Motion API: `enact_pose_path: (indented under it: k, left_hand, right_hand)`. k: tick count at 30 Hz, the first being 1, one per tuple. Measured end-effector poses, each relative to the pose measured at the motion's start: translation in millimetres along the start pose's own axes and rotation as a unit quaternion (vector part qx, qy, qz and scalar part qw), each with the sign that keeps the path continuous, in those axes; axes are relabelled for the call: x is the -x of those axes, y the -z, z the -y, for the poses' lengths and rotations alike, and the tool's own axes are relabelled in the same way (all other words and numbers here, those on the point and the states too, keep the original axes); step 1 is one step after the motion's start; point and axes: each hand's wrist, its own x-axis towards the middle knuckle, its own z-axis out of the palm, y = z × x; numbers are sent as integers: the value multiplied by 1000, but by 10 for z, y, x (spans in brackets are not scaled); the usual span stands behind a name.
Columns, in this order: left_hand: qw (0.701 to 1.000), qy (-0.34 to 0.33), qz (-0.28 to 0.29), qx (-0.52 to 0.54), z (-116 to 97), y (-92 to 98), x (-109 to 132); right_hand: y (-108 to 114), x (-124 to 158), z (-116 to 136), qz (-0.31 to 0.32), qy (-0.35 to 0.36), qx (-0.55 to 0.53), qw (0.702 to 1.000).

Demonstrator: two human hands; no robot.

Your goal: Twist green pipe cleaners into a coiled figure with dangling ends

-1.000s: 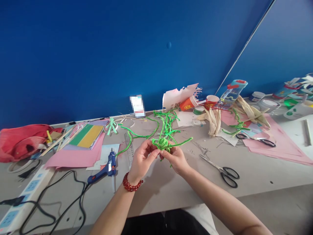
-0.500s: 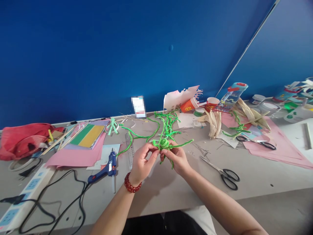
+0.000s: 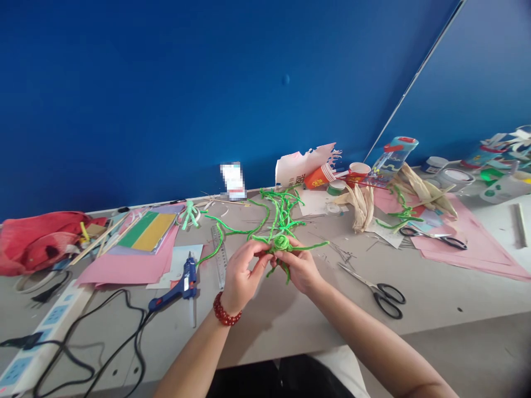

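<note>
While the left hand (image 3: 243,271) and right hand (image 3: 301,270) are pinching the green pipe-cleaner coil (image 3: 281,241) between their fingertips, its long free stem (image 3: 309,246) is swinging down from its earlier upward slant to nearly level.

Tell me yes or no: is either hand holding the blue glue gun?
No, the blue glue gun lies on the table; the left hand and right hand hold a green pipe-cleaner coil.
</note>
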Motion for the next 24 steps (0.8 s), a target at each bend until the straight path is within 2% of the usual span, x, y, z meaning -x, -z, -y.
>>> enact_pose_path:
  k: [12, 19, 24]
  left_hand:
    - [998, -29, -15, -56, -9, -2, 7]
    - [994, -82, -13, -69, -3, 8, 10]
    - [994, -96, -12, -60, -7, 16, 24]
  right_hand:
    - [25, -1, -21, 17, -13, -23, 999]
    - [46, -6, -51, 26, -19, -50, 998]
    - [44, -5, -32, 40, -40, -58, 997]
